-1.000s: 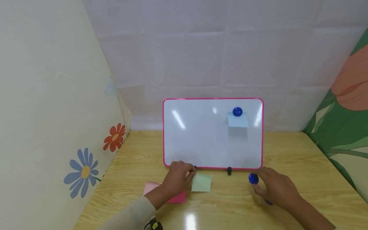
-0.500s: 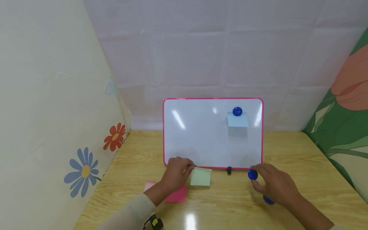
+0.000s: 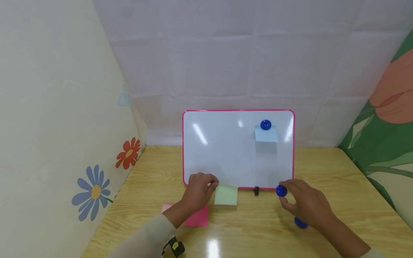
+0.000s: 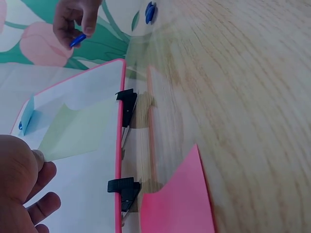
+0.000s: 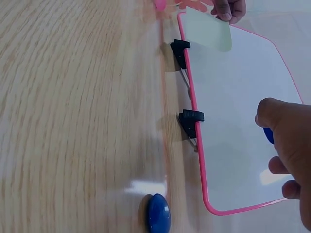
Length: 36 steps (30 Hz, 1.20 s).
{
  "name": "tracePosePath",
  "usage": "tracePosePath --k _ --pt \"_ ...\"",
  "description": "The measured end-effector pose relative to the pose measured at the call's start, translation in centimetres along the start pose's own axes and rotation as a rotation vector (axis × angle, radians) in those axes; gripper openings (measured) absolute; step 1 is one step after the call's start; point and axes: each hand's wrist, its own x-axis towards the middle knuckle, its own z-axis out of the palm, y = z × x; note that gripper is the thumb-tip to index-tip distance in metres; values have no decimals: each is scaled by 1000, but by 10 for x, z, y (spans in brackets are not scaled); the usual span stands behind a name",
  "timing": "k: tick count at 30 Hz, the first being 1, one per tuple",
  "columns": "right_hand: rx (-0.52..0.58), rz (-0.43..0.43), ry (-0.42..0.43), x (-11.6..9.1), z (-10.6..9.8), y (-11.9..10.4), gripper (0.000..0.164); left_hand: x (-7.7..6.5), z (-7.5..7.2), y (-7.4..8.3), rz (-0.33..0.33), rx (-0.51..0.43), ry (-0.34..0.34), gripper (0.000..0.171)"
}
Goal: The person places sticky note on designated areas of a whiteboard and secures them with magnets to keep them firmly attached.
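My left hand [image 3: 197, 191] pinches a pale green sticky note [image 3: 226, 195] by its upper left corner, in front of the whiteboard's lower edge. The left wrist view shows that green note [image 4: 77, 130] held off the table between thumb and finger. A round blue magnet [image 3: 281, 190] is pinched between the thumb and finger of my right hand [image 3: 308, 204], near the lower right corner of the pink-framed whiteboard [image 3: 222, 157]. In the right wrist view the thumb hides most of this magnet [image 5: 268, 135]. Higher on the board, another blue magnet [image 3: 266, 124] holds a light blue note [image 3: 266, 134].
A spare blue magnet [image 3: 301, 222] lies on the wooden table [image 3: 258, 236] beneath my right hand. Pink notes [image 3: 197, 218] lie under my left wrist. Black clips [image 5: 191, 116] grip the board's bottom edge. Walls with printed flowers [image 3: 95, 192] flank the table.
My left hand has risen slightly, lifting the green note up to the board's lower edge. The right hand has moved a little up and left with its magnet, uncovering the one on the table.
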Motion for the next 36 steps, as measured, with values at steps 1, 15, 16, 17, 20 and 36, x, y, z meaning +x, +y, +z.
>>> tracePosePath --k 1,15,16,17,20,36 --pt "-1 -1 6 1 0 0 50 1 0 0 1 -3 4 7" --pt "41 -96 137 9 -1 0 47 8 0 -7 55 -17 82 5" --pt "41 -102 142 10 -1 0 47 9 -1 -7 60 -12 85 6" --pt "40 -105 145 11 -1 0 47 10 -1 -7 60 -8 88 6" --pt "33 -103 143 13 -2 -2 48 12 -2 -7 58 -1 93 8" --pt "11 -111 125 24 -8 -3 51 23 -7 -4 8 -38 71 4"
